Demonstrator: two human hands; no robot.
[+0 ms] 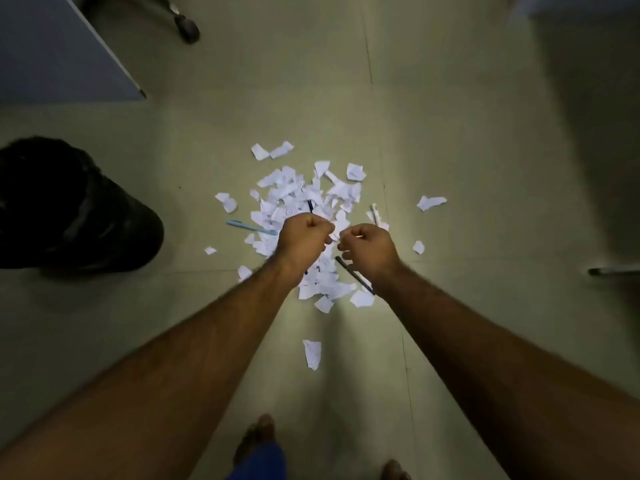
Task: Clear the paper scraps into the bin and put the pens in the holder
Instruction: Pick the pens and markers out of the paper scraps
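Fingers of the left hand are curled into a loose fist, and those of the right hand curl inward too; whether either pinches a scrap I cannot tell, as the knuckles hide the fingertips. Nearest the camera, bare feet stand on the tiled floor, and both bare forearms reach straight out and down, wrists close together, hands almost touching above the heap. One lone scrap lies between the arms. Under the hands spreads the pile of paper scraps, with a dark pen beside the right wrist, a light blue pen left of the left hand and a white pen beyond the right hand. Left of the pile sits the black-lined bin. Farthest off, a chair caster shows
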